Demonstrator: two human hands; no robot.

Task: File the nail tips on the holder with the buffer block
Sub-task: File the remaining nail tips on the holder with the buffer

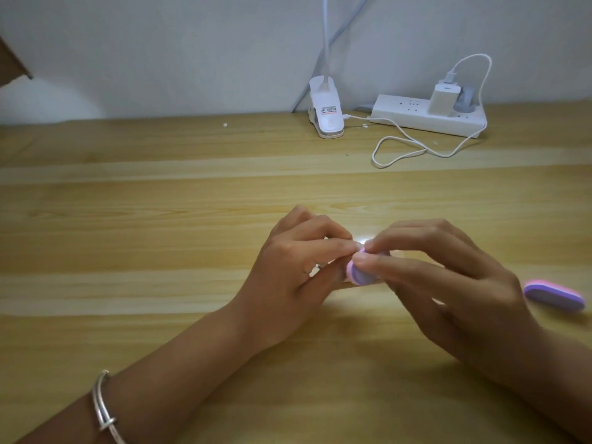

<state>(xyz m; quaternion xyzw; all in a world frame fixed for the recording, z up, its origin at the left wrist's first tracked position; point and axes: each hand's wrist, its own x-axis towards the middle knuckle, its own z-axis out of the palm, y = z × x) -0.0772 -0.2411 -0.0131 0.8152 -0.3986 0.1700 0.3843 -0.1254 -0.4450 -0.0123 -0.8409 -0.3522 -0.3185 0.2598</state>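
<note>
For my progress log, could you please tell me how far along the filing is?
Done: cannot tell; no nail tips show. In hand: the right hand pinches a purple buffer block beside the left hand, whose curled fingers hide what they hold. Left: unclear; a second buffer block lies on the table.

table (pixel 160 238): pale wood, smooth | bangle (pixel 102 408): shiny metal | power strip (pixel 413 118): white plastic

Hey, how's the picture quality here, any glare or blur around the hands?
All in the head view: glare on the table just behind the buffer; the right hand is smeared by motion, the left hand sharper; the table's grain lines bow slightly from the wide lens; the edges are dimmer than the centre.
</note>
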